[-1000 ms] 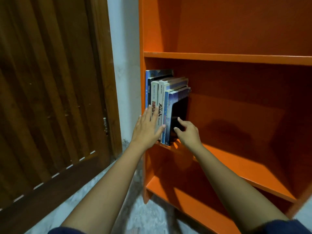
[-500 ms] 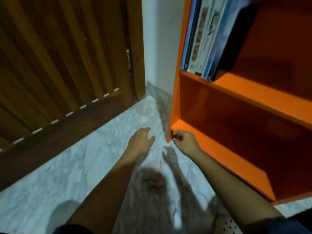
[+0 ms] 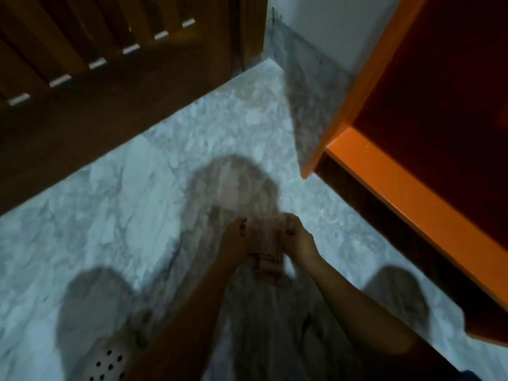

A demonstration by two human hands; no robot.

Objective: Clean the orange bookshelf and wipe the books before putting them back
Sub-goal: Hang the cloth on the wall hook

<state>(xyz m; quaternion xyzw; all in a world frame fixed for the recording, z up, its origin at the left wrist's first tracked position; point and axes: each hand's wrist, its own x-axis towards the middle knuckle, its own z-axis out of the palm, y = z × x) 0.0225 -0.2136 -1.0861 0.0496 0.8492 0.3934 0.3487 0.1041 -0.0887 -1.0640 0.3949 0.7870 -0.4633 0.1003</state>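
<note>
Both hands are low over the marble floor, holding a folded pinkish striped cloth between them. My left hand grips its left edge and my right hand grips its right edge. The picture is blurred, so the cloth's detail is unclear. The orange bookshelf fills the right side, showing only its bottom shelf edge and dark lower compartment. No books are in view.
A dark wooden door stands at the upper left, meeting a white wall in the corner. Grey-white marble floor lies below. A white perforated slipper shows at the bottom left.
My view has swung down from the shelf with books to the floor. Both hands left the books, dropped to the floor and took hold of the cloth.
</note>
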